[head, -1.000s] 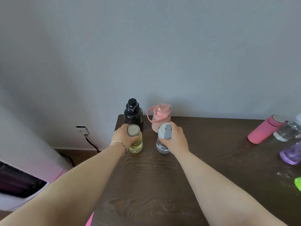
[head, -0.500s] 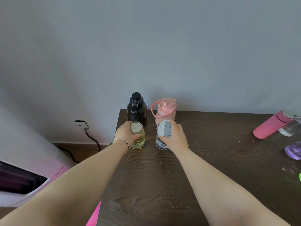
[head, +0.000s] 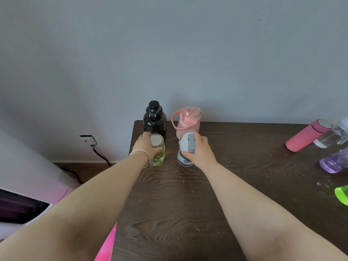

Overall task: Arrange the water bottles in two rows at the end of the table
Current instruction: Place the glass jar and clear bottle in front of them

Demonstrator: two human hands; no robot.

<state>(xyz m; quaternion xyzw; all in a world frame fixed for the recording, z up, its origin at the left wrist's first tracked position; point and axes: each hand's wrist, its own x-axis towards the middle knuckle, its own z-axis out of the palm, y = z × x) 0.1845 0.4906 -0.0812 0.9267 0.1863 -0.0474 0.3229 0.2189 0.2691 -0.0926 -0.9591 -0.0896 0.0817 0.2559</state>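
At the table's far left end a black bottle (head: pixel 154 119) and a pink handled bottle (head: pixel 187 120) stand upright by the wall. Just in front of them stand a yellow-green bottle (head: pixel 159 154) with a pale lid and a clear bottle with a grey lid (head: pixel 186 147). My left hand (head: pixel 146 146) wraps the yellow-green bottle from the left. My right hand (head: pixel 200 150) grips the grey-lidded bottle from the right. Both held bottles rest upright on the dark wooden table (head: pixel 178 204).
At the right edge lie a pink flask (head: pixel 305 135), a clear bottle (head: pixel 333 136), a purple bottle (head: pixel 334 161) and a green object (head: pixel 341 194). A wall socket with a cable (head: pixel 88 141) sits left of the table, above a white and pink appliance (head: pixel 28 200).
Both hands have stayed on their bottles, which stand closer behind the black and pink bottles than a second ago. The view has shifted slightly.
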